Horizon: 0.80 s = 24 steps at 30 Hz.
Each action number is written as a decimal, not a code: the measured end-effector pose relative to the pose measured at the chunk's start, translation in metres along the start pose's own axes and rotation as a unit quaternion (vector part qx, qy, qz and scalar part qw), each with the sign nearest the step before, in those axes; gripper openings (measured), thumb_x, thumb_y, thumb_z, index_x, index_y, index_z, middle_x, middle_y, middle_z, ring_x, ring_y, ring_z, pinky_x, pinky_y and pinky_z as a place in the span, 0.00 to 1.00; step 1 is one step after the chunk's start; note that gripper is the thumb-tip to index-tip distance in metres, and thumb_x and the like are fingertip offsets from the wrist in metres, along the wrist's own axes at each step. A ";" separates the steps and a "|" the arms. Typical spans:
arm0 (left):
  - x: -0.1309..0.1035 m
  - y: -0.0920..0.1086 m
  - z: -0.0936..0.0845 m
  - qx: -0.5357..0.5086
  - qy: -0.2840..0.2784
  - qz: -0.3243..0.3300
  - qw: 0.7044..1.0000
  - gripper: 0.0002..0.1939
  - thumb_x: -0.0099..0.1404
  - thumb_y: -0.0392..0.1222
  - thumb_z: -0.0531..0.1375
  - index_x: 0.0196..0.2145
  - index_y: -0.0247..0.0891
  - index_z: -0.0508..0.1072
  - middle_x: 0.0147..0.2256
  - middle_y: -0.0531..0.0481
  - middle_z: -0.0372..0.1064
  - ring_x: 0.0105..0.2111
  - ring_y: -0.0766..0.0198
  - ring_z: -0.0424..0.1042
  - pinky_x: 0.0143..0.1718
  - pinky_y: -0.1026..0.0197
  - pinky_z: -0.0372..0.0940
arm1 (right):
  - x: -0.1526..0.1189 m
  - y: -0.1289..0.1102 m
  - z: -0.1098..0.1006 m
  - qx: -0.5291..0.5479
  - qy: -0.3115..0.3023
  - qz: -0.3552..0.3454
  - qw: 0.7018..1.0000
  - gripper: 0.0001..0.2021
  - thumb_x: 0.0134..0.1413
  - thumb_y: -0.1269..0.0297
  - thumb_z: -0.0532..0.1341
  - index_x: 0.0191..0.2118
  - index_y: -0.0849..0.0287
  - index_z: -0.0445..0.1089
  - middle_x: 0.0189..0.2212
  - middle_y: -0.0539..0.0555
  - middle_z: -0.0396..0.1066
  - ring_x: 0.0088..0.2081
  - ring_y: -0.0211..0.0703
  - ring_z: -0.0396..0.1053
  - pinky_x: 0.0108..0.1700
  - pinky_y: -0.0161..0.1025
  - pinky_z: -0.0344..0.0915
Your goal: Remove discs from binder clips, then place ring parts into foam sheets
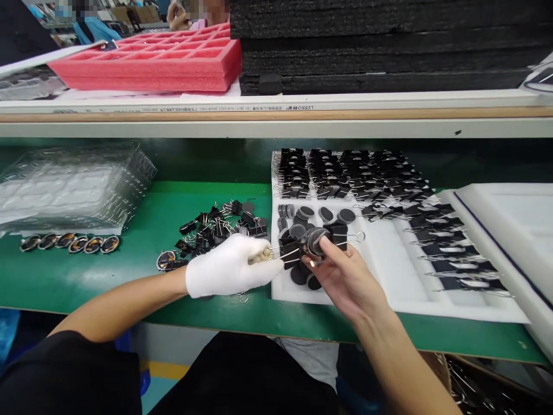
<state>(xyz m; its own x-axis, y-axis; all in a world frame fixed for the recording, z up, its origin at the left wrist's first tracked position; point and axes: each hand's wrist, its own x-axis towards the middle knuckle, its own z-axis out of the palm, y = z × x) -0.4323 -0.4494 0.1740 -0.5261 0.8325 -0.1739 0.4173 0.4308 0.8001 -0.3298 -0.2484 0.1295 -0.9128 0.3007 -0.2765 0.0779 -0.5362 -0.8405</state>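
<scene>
Left grip (235, 266) on clip (288, 251), green tabletop (138, 242), cartons (144, 14) perhaps

I see pale glare on the glossy green tabletop (142, 230), shadow across its back beneath the long white shelf edge (173, 128). The white-gloved left hand (235, 266) looks nearly washed out; outer edges stretch, and the far background softens.

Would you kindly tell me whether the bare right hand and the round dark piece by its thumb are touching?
Touching: the head view shows the right hand gripping the round dark piece, its thumb tip lying over the edge.
</scene>
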 end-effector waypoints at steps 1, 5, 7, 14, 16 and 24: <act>-0.001 -0.001 0.001 -0.021 -0.005 -0.003 1.000 0.20 0.69 0.52 0.56 0.24 0.40 0.59 0.20 0.59 0.57 0.20 0.71 0.54 0.22 0.65 0.51 | 0.001 0.002 0.002 0.013 0.006 0.008 1.000 0.15 0.43 0.52 0.79 0.30 0.54 0.77 0.33 0.51 0.79 0.33 0.41 0.73 0.36 0.40 0.73; -0.001 -0.003 0.006 -0.040 -0.003 -0.001 0.999 0.20 0.69 0.50 0.56 0.23 0.39 0.57 0.20 0.59 0.55 0.21 0.71 0.53 0.22 0.65 0.50 | 0.003 0.010 0.004 0.023 0.004 0.011 1.000 0.17 0.39 0.54 0.80 0.30 0.56 0.76 0.30 0.50 0.77 0.29 0.38 0.70 0.33 0.38 0.71; -0.001 -0.003 0.008 -0.033 -0.001 -0.005 0.999 0.20 0.69 0.50 0.57 0.23 0.39 0.58 0.20 0.59 0.56 0.21 0.71 0.53 0.22 0.65 0.50 | 0.005 0.012 0.002 0.007 0.001 -0.010 1.000 0.18 0.39 0.53 0.80 0.31 0.56 0.76 0.30 0.51 0.77 0.29 0.38 0.70 0.34 0.39 0.71; -0.004 -0.006 0.012 -0.012 0.018 -0.009 1.000 0.20 0.69 0.49 0.56 0.22 0.39 0.59 0.20 0.58 0.59 0.22 0.70 0.55 0.23 0.64 0.52 | 0.003 0.016 0.004 -0.038 -0.017 -0.055 0.998 0.19 0.41 0.52 0.79 0.31 0.57 0.75 0.28 0.51 0.75 0.29 0.41 0.70 0.35 0.41 0.71; -0.005 -0.006 0.013 -0.003 0.015 0.003 1.000 0.20 0.70 0.49 0.56 0.23 0.39 0.59 0.21 0.57 0.61 0.22 0.70 0.58 0.24 0.64 0.53 | 0.000 0.017 0.005 -0.045 -0.019 -0.069 0.996 0.19 0.41 0.51 0.79 0.32 0.56 0.75 0.29 0.51 0.75 0.30 0.41 0.70 0.36 0.42 0.72; 0.001 0.006 0.002 -0.033 -0.063 0.015 0.997 0.15 0.71 0.53 0.56 0.34 0.39 0.69 0.26 0.54 0.68 0.25 0.68 0.63 0.27 0.64 0.59 | 0.000 0.016 -0.009 -0.054 -0.050 -0.127 0.989 0.15 0.44 0.57 0.78 0.36 0.51 0.77 0.34 0.51 0.79 0.37 0.44 0.75 0.42 0.43 0.74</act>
<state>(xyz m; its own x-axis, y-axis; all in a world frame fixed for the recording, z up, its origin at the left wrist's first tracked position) -0.4286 -0.4456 0.1771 -0.4153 0.8833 -0.2173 0.3794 0.3854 0.8412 -0.3251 -0.2498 0.1120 -0.9428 0.3334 -0.0066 -0.1223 -0.3641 -0.9233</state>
